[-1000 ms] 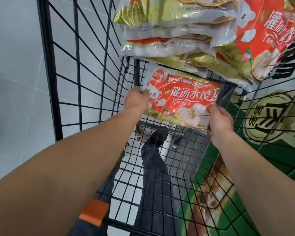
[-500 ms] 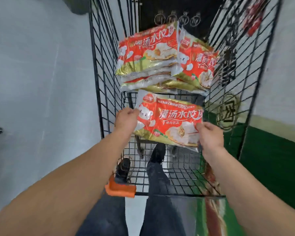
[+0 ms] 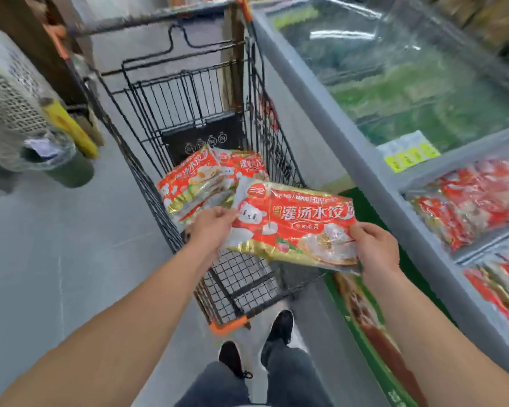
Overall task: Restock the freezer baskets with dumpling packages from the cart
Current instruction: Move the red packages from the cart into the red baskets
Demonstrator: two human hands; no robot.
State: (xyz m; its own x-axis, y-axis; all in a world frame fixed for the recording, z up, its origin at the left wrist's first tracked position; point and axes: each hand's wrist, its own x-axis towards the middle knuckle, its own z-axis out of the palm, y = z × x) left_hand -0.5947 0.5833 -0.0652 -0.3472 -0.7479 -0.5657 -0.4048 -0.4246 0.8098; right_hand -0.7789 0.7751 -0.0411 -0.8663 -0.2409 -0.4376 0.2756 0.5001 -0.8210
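A red and gold dumpling package [image 3: 294, 227] is held flat above the black wire cart [image 3: 147, 183]. My left hand [image 3: 213, 227] pinches its left edge and my right hand [image 3: 375, 248] grips its right edge. More dumpling packages [image 3: 200, 180] lie stacked at the far end of the cart. To the right stands the chest freezer [image 3: 350, 148], where red dumpling packages [image 3: 467, 201] fill the near compartments.
The freezer's far section is under a glass lid [image 3: 409, 69] with green goods below. A yellow price label [image 3: 409, 155] sits on the divider. On the left stand a green bin [image 3: 68, 168] and a white mesh bundle [image 3: 9, 107]. Grey floor lies on the left.
I have straightened up, so the view now takes in the whole cart and the freezer. The package has risen out of the cart, still held in both hands, and shifted right toward the freezer.
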